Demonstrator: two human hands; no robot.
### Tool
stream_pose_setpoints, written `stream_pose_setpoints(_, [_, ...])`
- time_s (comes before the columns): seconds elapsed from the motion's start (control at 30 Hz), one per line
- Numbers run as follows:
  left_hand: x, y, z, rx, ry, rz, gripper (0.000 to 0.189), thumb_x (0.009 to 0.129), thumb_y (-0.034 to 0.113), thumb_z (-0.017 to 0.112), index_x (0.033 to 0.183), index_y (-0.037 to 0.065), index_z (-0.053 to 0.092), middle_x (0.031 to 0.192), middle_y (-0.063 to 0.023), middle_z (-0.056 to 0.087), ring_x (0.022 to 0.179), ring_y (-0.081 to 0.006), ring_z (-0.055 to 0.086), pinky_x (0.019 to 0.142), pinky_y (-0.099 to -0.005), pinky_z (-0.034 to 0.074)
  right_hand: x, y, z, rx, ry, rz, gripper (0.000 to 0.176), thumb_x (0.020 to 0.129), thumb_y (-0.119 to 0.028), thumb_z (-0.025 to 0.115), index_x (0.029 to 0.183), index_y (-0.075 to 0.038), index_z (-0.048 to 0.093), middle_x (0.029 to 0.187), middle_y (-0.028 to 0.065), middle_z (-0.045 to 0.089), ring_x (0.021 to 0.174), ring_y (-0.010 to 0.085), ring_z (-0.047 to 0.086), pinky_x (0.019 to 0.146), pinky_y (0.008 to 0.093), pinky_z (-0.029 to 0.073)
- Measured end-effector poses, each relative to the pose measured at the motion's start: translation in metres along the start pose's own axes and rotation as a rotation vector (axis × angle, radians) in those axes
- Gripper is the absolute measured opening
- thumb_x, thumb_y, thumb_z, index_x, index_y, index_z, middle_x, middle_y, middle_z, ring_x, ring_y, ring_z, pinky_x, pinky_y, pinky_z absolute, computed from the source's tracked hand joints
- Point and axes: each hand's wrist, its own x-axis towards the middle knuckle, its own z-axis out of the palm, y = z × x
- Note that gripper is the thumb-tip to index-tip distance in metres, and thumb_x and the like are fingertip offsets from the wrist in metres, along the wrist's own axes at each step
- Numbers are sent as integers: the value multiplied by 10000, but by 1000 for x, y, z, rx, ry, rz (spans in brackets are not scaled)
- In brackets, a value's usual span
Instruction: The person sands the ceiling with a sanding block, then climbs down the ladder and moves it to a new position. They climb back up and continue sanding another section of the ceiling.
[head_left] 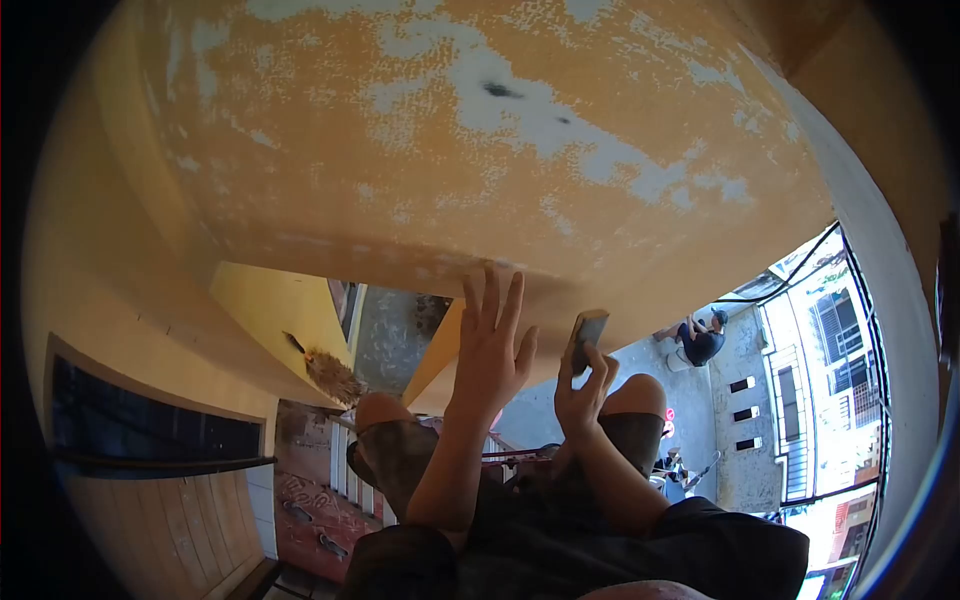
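My left hand [495,345] is raised with its fingers spread, the fingertips right at the lower part of a yellow-orange wall [330,160]. It holds nothing. My right hand [583,390] grips a small sanding block [590,335] with a grey face and a tan edge, thumb and fingers wrapped round its lower end. The block is upright, close in front of the wall's lower edge. Pale worn patches and two dark marks spread over the wall surface above both hands.
Beneath me is a drop to a grey floor [640,365], where a person [703,340] sits at the right. A bristly brown duster [333,377] is at the left ledge, above a white railing [315,448]. A dark cable [790,278] hangs at the right.
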Motion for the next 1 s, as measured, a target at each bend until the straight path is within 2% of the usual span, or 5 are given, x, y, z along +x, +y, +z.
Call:
stream_pose_setpoints(0.2, [-1,3,-9,25,6,17,681,896,161,600,1490,103,273,1557,-209,175,1398,-516,140,1098,-549,289,-27,-1,-15,79,-146,83,441,792,11,679,1193,11,496,959,188,506,861,326,517,758,403,439])
stream_pose_setpoints(0.43, [-8,35,-22,-120,293,214,351,845,42,623,1194,8,597,1085,-178,645,1014,-364,609,897,-433,471,-74,-5,-5,218,-380,158,426,789,-74,709,1170,-18,529,966,214,544,876,393,535,785,476,443])
stream_pose_setpoints(0.67, [-27,21,-5,-116,-55,72,348,885,212,615,1184,35,597,1116,-183,625,1032,-366,603,896,-458,470,-126,-21,0,402,-717,151,462,812,-181,703,1192,-7,507,985,219,530,929,406,519,827,469,434])
stream_pose_setpoints(0.83, [-43,-9,3,376,-788,-477,529,895,436,561,1255,49,549,1157,-219,604,1106,-367,580,919,-475,468,-130,-23,7,474,-791,193,468,825,-195,688,1222,-27,506,1019,228,559,944,404,543,835,460,449])
stream_pose_setpoints(1.0, [-49,-23,5,235,-633,-385,576,910,485,534,1329,91,497,1310,-181,523,1224,-365,505,993,-571,385,-147,-7,21,491,-803,349,501,812,-231,702,1226,-16,519,972,220,584,846,352,573,747,425,475])
